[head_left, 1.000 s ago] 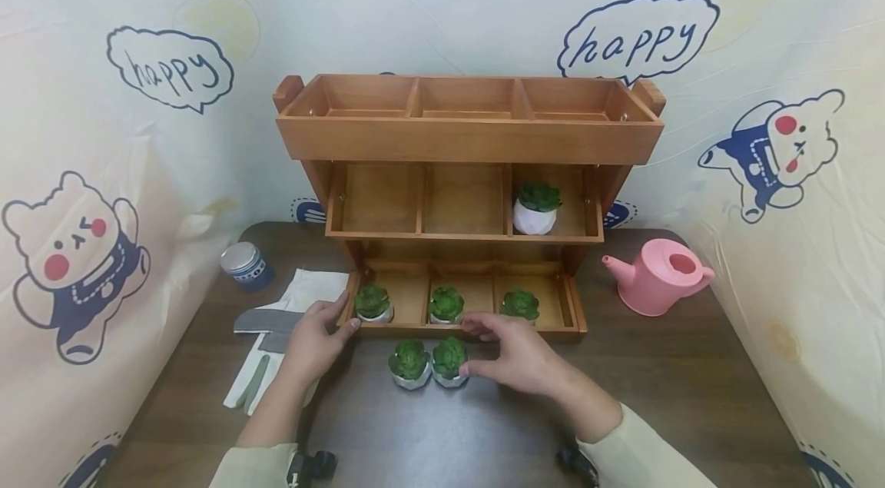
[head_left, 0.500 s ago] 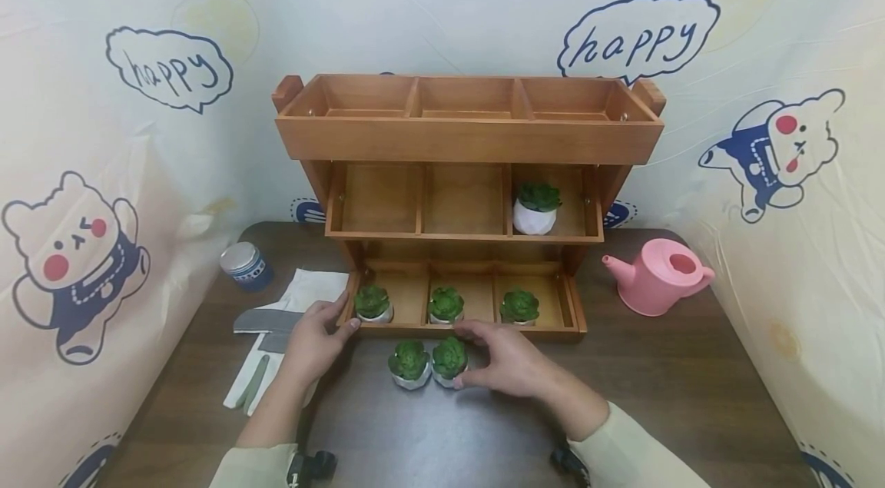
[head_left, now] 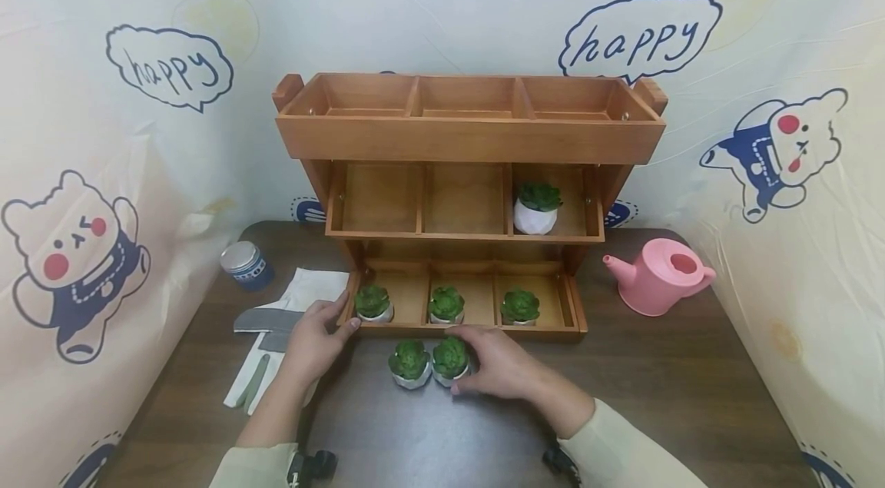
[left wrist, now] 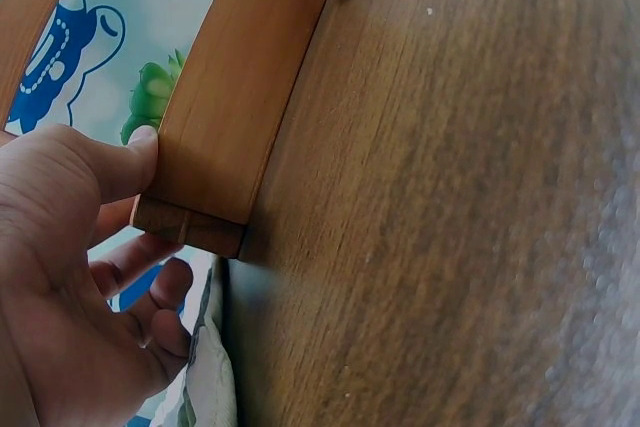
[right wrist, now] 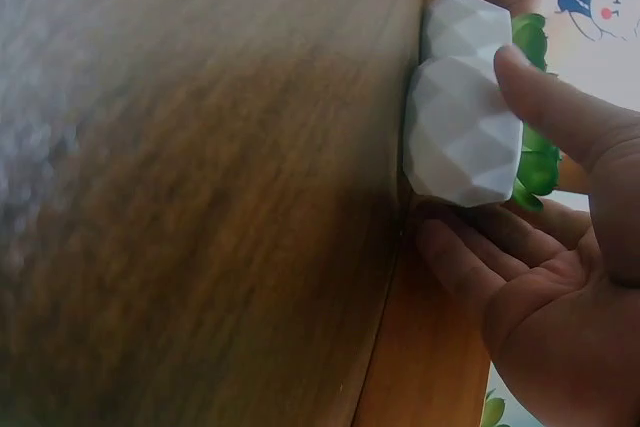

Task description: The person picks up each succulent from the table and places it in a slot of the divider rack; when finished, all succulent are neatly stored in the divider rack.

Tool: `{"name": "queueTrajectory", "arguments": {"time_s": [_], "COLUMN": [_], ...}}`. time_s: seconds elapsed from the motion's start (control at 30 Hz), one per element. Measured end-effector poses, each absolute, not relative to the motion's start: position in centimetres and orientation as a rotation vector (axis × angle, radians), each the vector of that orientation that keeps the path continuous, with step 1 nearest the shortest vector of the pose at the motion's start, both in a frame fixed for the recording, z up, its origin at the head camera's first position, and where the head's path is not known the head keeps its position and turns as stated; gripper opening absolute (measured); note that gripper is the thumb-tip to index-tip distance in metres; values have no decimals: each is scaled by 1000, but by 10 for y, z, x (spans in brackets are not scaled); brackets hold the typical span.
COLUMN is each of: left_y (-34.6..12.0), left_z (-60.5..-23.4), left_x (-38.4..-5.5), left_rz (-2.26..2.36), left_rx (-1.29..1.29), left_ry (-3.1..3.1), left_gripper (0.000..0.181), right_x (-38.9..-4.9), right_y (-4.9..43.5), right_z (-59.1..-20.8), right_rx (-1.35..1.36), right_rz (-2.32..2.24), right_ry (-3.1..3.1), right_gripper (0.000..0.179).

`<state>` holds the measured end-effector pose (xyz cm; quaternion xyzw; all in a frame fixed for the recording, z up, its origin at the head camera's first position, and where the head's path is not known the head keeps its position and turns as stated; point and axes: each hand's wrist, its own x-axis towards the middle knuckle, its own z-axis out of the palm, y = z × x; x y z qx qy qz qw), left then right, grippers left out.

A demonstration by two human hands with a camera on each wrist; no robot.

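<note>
A three-tier wooden shelf [head_left: 470, 141] stands at the back of the table. My left hand [head_left: 316, 340] grips the front left corner of its bottom tier, thumb on the front board and a finger behind [left wrist: 75, 247]. Two small artificial succulents in white faceted pots stand side by side before the shelf. My right hand [head_left: 503, 365] has thumb and fingers around the right potted succulent [head_left: 451, 357], the thumb across the pot's [right wrist: 465, 132] near side. The left potted succulent [head_left: 409, 362] is right beside it. Both pots stand on the table.
Three potted succulents sit in the bottom tier, one per compartment, such as the middle one [head_left: 445, 304]. A larger potted plant [head_left: 536, 208] stands in the middle tier's right compartment. Gloves [head_left: 280, 330] and a blue jar [head_left: 246, 267] lie left; a pink watering can [head_left: 657, 277] stands right.
My right hand has moved left and slightly nearer, its thumb and fingers coming around the right potted succulent. The left hand keeps its grip on the shelf corner.
</note>
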<state>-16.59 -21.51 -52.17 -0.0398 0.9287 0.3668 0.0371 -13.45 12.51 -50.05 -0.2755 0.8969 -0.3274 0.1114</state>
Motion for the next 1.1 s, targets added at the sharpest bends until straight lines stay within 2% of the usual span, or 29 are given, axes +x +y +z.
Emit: {"name": "queueTrajectory", "arguments": {"time_s": [0.63,1.1], "left_y": [-217,-216], "left_z": [-524,-526], "left_x": [-167,-167], "left_rz": [1167,1176], "left_rx": [-135,-138], "left_ry": [2814,2813], "left_gripper": [69,69], "right_x": [-134,-133], "right_y": [129,139], "right_z": [-501,-489], "right_rx": [-775,-735], "right_rz": [-981,-1063], "right_ry": [2628,2614], "right_gripper": [84,76]}}
